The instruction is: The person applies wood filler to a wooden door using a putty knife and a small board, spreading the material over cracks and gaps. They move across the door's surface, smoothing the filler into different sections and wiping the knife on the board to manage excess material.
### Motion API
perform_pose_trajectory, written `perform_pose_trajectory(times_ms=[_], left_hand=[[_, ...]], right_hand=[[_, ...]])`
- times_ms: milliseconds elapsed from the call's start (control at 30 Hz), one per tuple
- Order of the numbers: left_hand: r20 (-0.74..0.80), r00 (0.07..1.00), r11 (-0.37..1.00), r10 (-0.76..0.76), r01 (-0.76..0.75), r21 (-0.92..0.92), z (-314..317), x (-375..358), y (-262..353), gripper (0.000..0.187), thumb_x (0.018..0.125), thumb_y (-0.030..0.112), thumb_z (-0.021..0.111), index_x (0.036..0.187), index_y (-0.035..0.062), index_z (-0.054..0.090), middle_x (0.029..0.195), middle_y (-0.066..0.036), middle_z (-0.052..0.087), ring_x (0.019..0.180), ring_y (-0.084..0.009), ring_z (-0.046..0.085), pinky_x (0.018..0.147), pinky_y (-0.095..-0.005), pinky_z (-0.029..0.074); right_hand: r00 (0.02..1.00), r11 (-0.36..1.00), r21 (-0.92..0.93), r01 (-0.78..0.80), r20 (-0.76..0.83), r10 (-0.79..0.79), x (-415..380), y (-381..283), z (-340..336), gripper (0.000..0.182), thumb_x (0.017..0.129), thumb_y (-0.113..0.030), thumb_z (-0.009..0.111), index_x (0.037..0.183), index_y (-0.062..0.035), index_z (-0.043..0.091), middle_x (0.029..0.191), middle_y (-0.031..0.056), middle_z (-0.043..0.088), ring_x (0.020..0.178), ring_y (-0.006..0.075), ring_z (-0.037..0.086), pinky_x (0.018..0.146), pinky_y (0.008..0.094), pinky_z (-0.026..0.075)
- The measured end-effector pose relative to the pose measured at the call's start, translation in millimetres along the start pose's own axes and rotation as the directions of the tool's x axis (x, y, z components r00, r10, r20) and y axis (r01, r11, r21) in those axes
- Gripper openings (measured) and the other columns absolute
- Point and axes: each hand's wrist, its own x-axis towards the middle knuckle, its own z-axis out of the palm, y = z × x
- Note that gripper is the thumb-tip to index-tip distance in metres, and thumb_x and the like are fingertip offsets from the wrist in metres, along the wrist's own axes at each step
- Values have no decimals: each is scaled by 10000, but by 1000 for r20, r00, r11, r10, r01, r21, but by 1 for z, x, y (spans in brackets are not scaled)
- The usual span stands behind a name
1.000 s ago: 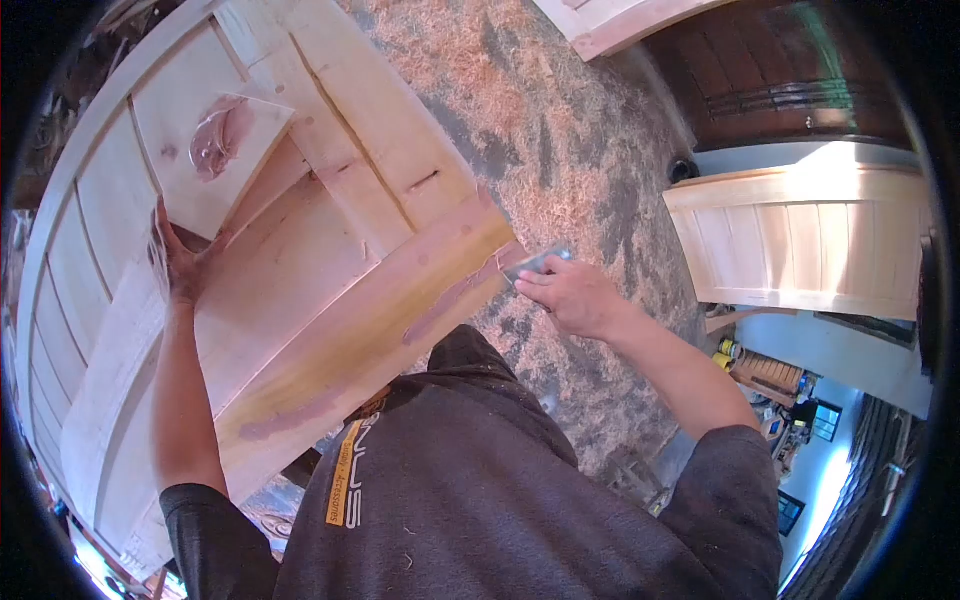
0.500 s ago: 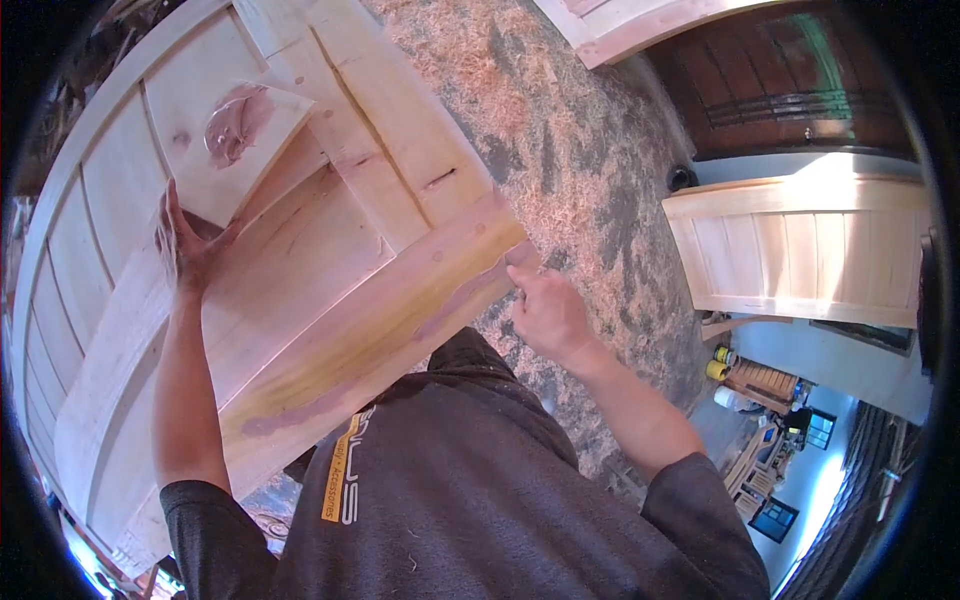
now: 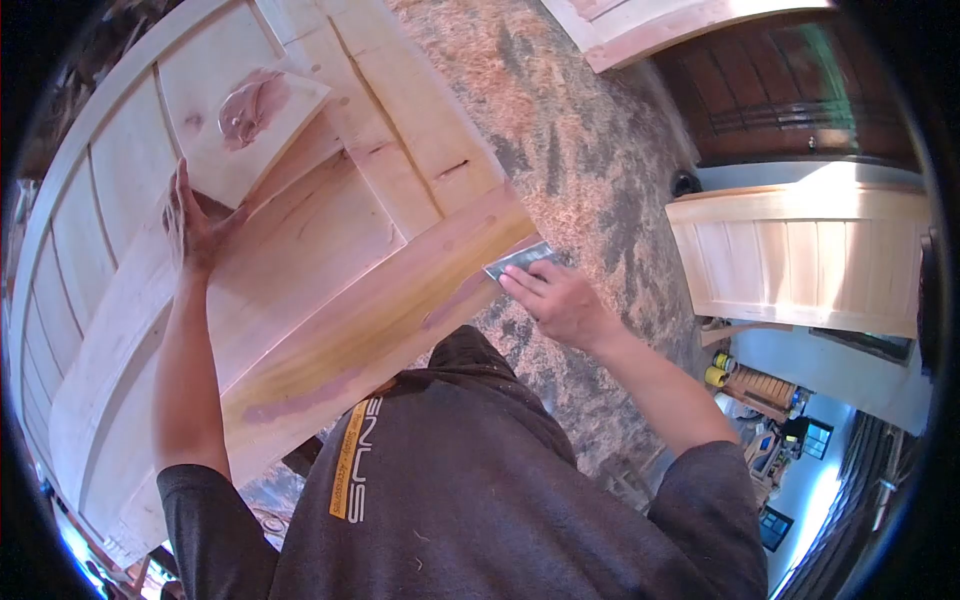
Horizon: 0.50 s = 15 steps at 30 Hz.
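At the near right corner of the large wooden panel [image 3: 300,235], the right hand [image 3: 562,305] pinches a flat metal scraper [image 3: 520,260] between thumb and fingers. The scraper lies over the panel's edge strip, beside a pink filler streak [image 3: 455,302]; its long axis slants up to the right, roughly along that strip. To the left, the left hand [image 3: 200,228], thumb and fingers spread, holds the lower corner of a small board [image 3: 215,165] bearing a pink filler lump [image 3: 250,108]. The small board points up and right, away from the wrist.
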Motion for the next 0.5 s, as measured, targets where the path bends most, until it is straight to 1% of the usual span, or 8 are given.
perform_pose_trajectory(times_ms=[67,167,233,267,367,433,467,500], left_hand=[[2,1000,1000,2,-2,-6,2,0,-4,1238,607,504,906,1573,99,245,1551,-190,367,1422,-379,366,1163,-500,312],[-4,1000,1000,0,0,-7,4,0,-5,1251,609,516,903,1580,107,229,1559,-187,357,1430,-376,355,1174,-505,289],[-3,1000,999,-23,23,24,3,-1,-1,1260,609,533,897,1585,113,219,1566,-182,349,1437,-372,348,1180,-511,273],[4,1000,1000,-19,19,1,2,-1,-1,1262,610,541,893,1586,116,215,1568,-181,347,1440,-371,345,1181,-512,270],[19,1000,999,-10,11,-53,1,1,-3,1262,616,561,883,1589,126,208,1571,-179,342,1445,-367,340,1181,-515,266],[31,999,998,-8,10,-63,1,0,-7,1254,623,568,877,1590,132,206,1572,-179,340,1446,-367,339,1178,-515,270],[30,999,999,-21,22,-25,0,-1,-6,1252,627,571,874,1590,133,205,1572,-179,340,1446,-368,339,1177,-516,271],[31,999,999,-31,31,13,0,-1,-4,1250,630,573,872,1591,135,203,1572,-179,340,1445,-369,339,1176,-516,271]], right_hand=[[999,999,35,-35,-11,36,-3,-9,12,418,820,-118,630,1231,-47,666,1287,91,668,1089,241,606,912,393,542],[992,990,101,-102,79,95,-6,-17,9,424,813,-107,621,1230,-45,666,1291,100,667,1092,241,601,899,381,545],[972,971,178,-162,197,126,-5,-18,1,419,817,-94,608,1231,-60,670,1264,126,672,1082,266,615,892,395,548],[958,959,210,-192,253,136,-3,-19,-4,418,819,-88,602,1231,-68,672,1251,139,674,1077,278,622,888,402,550],[822,852,199,-484,438,365,15,-21,-42,450,825,-84,592,1269,-102,668,1180,191,678,1045,343,647,887,449,550],[762,762,168,-625,344,549,19,-18,-38,463,841,-92,584,1297,-116,658,1120,216,680,1023,379,654,893,480,544],[717,707,162,-689,295,631,22,-19,-37,469,849,-97,580,1311,-124,654,1090,229,680,1012,396,658,896,496,540],[691,685,145,-714,307,655,25,-24,-35,473,852,-99,580,1320,-123,649,1076,232,683,1010,400,658,898,497,538]])
